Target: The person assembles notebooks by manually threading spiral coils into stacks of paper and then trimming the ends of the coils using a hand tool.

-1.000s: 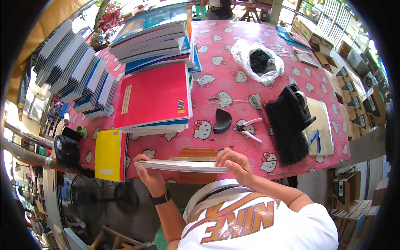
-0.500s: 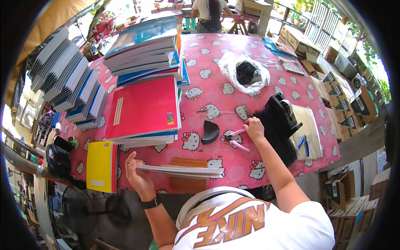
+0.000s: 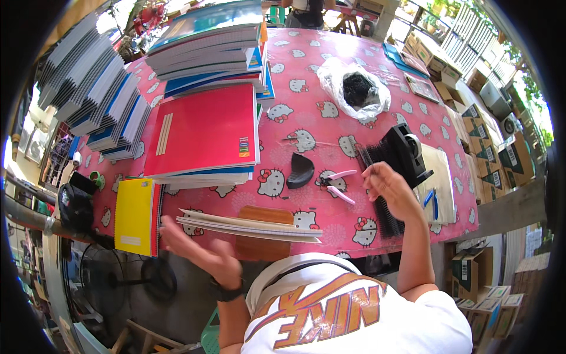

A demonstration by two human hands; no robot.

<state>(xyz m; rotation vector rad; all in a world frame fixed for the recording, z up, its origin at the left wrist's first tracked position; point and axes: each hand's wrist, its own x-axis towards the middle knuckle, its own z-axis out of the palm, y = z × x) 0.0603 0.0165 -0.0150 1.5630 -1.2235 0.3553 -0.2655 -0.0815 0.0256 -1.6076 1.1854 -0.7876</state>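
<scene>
A thin stack of white unbound pages (image 3: 247, 225) lies flat at the table's near edge, over a brown board (image 3: 265, 215). The left hand (image 3: 203, 251) hovers just before it, palm open, fingers spread. To the right, the right hand (image 3: 389, 186) pinches a black binding comb from the pile of combs (image 3: 377, 194). Pink-handled pliers (image 3: 336, 183), a red notebook stack (image 3: 203, 133) and a black tape dispenser (image 3: 407, 150) lie around.

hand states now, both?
Left hand: open, at the paper stack's near edge.
Right hand: pinching a black binding comb, it seems.
</scene>
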